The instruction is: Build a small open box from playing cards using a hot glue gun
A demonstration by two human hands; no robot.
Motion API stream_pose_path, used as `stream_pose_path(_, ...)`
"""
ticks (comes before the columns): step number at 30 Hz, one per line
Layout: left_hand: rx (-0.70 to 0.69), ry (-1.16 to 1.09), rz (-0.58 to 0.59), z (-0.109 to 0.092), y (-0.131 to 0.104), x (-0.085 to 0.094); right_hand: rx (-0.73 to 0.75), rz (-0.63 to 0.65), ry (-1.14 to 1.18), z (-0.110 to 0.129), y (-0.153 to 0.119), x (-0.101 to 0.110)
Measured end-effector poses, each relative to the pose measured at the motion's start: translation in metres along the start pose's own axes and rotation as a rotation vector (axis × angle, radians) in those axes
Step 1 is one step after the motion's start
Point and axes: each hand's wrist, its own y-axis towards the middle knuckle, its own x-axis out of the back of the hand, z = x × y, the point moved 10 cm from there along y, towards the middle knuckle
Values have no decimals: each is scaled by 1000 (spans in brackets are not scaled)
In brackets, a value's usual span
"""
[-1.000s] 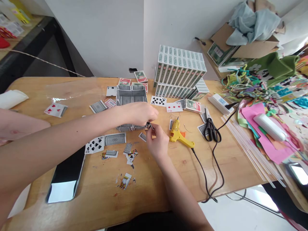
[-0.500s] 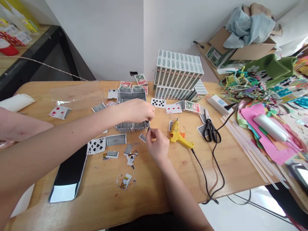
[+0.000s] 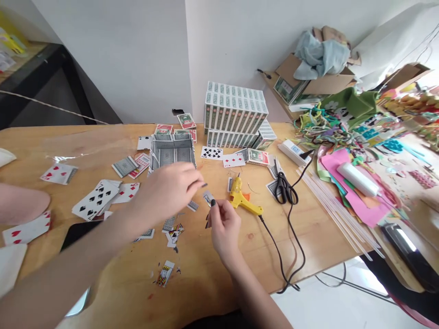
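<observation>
My right hand (image 3: 224,224) pinches a small cut piece of playing card (image 3: 207,198) between thumb and fingers. Just left of it, my left hand (image 3: 168,189) hovers with its fingers drawn together, and nothing shows between the tips. Behind that hand stands an open box (image 3: 173,156) built from grey-backed playing cards; my hand and forearm hide its near part. A yellow hot glue gun (image 3: 242,197) lies right of my right hand. Cut card scraps, including a king piece (image 3: 165,273), lie on the table in front.
Stacked card packs (image 3: 235,112) stand at the back. Black scissors (image 3: 286,187), a power strip (image 3: 293,151) and clear glue sticks (image 3: 336,212) lie right. The glue gun's cord loops over the table edge. Another person's arm (image 3: 22,203) rests at left near loose cards (image 3: 98,198).
My left hand has come away from the card piece and moved left; the right keeps hold of it. The view has shifted rightward. The other person's arm has drawn back, and more loose cards show.
</observation>
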Motion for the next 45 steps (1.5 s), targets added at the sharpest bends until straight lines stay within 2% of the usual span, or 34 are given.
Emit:
stream_pose_path(2,144,20,47,-4,-21,-12,-112,37,259,-3,-7,3)
stream_pose_path(4,226,-89,114,-10,-38,-33,-161,106,405,1,-12,0)
stream_pose_path(5,278,-161,100,-9,-45,-39,-178,152,434,2,-15,-3)
stream_pose_path(9,487,-415,22,5,-64,-62,-250,360,330,-7,-26,-16)
stream_pose_path(11,586,-470,45,13,-73,-76,-236,387,171,-14,-22,-4)
stream_pose_path(12,623,-460,74,16,-77,-83,-203,344,78,-16,-15,13)
stream_pose_path(13,646,-422,112,19,-82,-90,-157,248,-7,-16,-4,39)
stream_pose_path(15,663,-262,183,23,-90,-101,-67,-56,-229,-12,23,115)
stream_pose_path(17,680,-73,228,28,-99,-107,11,-352,-580,-4,48,197)
stream_pose_path(18,694,5,240,31,-102,-108,29,-471,-812,0,61,234)
stream_pose_path(19,708,62,245,33,-105,-109,27,-528,-1014,-1,75,263)
stream_pose_path(21,731,112,236,36,-108,-107,-76,-436,-1334,-24,105,303)
stream_pose_path(22,736,109,224,36,-108,-106,-180,-318,-1453,-44,117,316)
stream_pose_path(25,731,46,183,33,-103,-101,-264,-203,-1514,-71,130,332)
stream_pose_path(28,693,-23,164,27,-95,-103,-279,-175,-1545,-73,132,327)
stream_pose_path(31,640,-81,142,21,-88,-105,-304,-160,-1564,-60,132,325)
stream_pose_path(35,615,-266,99,16,-88,-105,-323,-257,-1571,-16,117,324)
stream_pose_path(36,605,-358,92,13,-88,-105,-292,-301,-1558,0,107,316)
stream_pose_path(37,590,-467,88,8,-87,-104,-182,-405,-1469,23,95,304)
stream_pose_path(38,574,-589,82,2,-85,-103,-46,-447,-1337,42,80,284)
stream_pose_path(39,552,-716,71,-6,-82,-101,81,-399,-1167,55,66,256)
stream_pose_path(41,495,-970,26,-22,-74,-94,261,-99,-811,66,37,183)
stream_pose_path(43,416,-1168,-38,-36,-65,-83,408,227,-676,71,5,106)
stream_pose_path(44,401,-1228,-75,-39,-62,-77,465,387,-644,70,-10,74)
stream_pose_path(45,404,-1272,-116,-38,-61,-72,498,485,-628,68,-19,51)
